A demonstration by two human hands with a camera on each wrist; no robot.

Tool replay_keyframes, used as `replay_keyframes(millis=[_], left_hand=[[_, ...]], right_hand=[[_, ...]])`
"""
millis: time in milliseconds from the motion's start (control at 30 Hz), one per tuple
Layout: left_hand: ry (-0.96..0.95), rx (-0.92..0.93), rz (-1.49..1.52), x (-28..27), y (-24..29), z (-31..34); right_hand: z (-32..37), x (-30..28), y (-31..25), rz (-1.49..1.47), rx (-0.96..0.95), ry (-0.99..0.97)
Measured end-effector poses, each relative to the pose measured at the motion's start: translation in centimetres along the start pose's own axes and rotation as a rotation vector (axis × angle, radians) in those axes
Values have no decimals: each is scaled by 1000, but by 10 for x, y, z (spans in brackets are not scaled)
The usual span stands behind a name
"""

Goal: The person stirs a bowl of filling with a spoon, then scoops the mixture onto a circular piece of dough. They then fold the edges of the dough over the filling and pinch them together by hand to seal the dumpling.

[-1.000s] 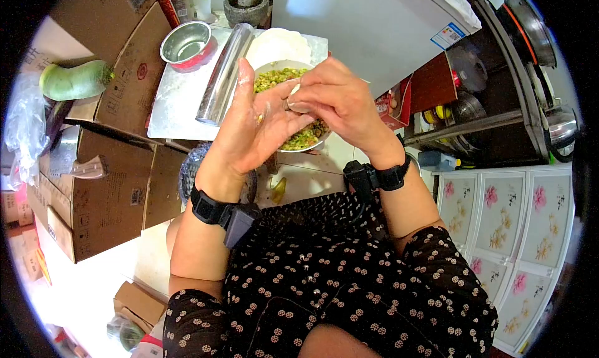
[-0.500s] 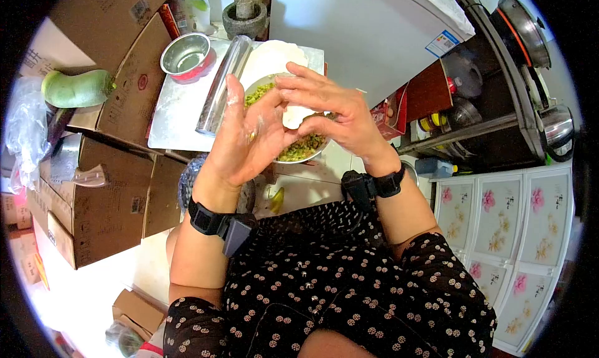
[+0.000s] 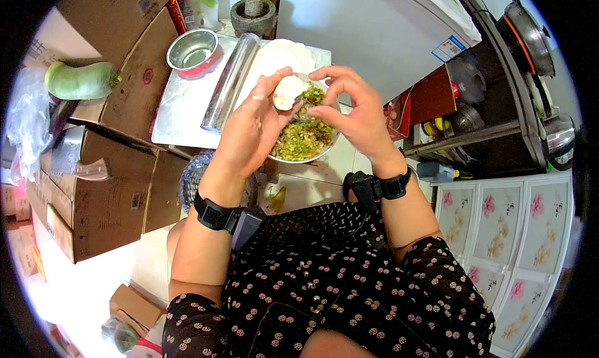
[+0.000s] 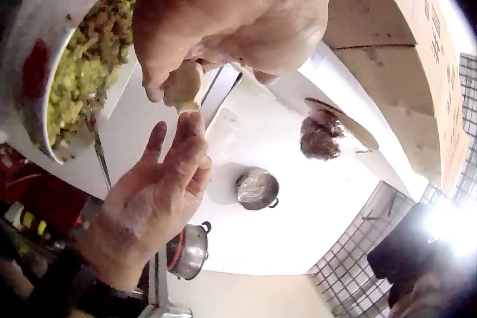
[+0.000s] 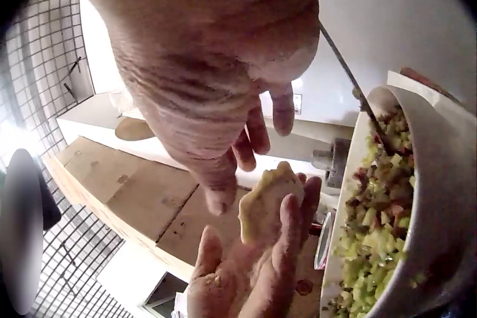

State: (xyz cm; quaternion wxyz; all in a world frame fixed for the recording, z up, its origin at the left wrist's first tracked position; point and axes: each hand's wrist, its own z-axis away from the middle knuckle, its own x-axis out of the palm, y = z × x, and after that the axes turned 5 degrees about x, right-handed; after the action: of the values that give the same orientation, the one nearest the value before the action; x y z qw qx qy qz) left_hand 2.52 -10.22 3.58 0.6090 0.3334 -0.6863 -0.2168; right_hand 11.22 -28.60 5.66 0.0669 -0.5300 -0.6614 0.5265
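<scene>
A pale dumpling with a crimped, wavy edge (image 5: 268, 202) sits in my left hand (image 3: 246, 133), held by the fingers. In the head view the dumpling (image 3: 288, 93) shows its floury white side. My right hand (image 3: 362, 111) hovers just right of it, thumb and fingers loosely bent with a gap between them. In the right wrist view its fingertips hang above the dumpling, holding nothing. Below both hands stands a white bowl (image 5: 440, 213) of chopped green and brown filling (image 3: 302, 139). A thin handle (image 5: 346, 68) leans out of the filling.
A white board (image 3: 178, 117) bears a shiny metal cylinder (image 3: 231, 83), pale round dough (image 3: 284, 55) and a metal bowl (image 3: 193, 52). Behind it stands a stone mortar (image 3: 253, 19). Cardboard boxes (image 3: 106, 202) with a cleaver (image 3: 78, 161) fill the left; a dark shelf (image 3: 474, 130) stands right.
Both hands were together, fingers meeting around the dough. The right hand has since drawn off to the right, leaving the dumpling in the left hand, which has turned and shows it plainly.
</scene>
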Motion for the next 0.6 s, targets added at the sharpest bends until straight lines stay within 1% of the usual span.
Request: replay_keyframes(millis=[67,133,167,267,367,467,567,600], left_hand=[[12,-43,-12,-5,-1,0],[21,-100,-79,-3,-1,3],[-7,-116,-62,-6,-5,2],[-7,-109,-127,2,-3,4],[0,-96,-167,1,-1,3],[47,-162,-220,-4,2,-1],[93,-203,-675,-13,2,-3],[96,-126,-707,-11,1,-3]], right_hand=[[-2,7,-7,103,9,65],[-4,16,-16,122,19,72],[-3,18,-18,133,25,75],[-1,14,-4,190,-15,-17],[0,12,-4,62,42,-20],[3,10,-4,34,37,-6],[4,8,-5,57,105,21],[4,7,-5,83,106,27]])
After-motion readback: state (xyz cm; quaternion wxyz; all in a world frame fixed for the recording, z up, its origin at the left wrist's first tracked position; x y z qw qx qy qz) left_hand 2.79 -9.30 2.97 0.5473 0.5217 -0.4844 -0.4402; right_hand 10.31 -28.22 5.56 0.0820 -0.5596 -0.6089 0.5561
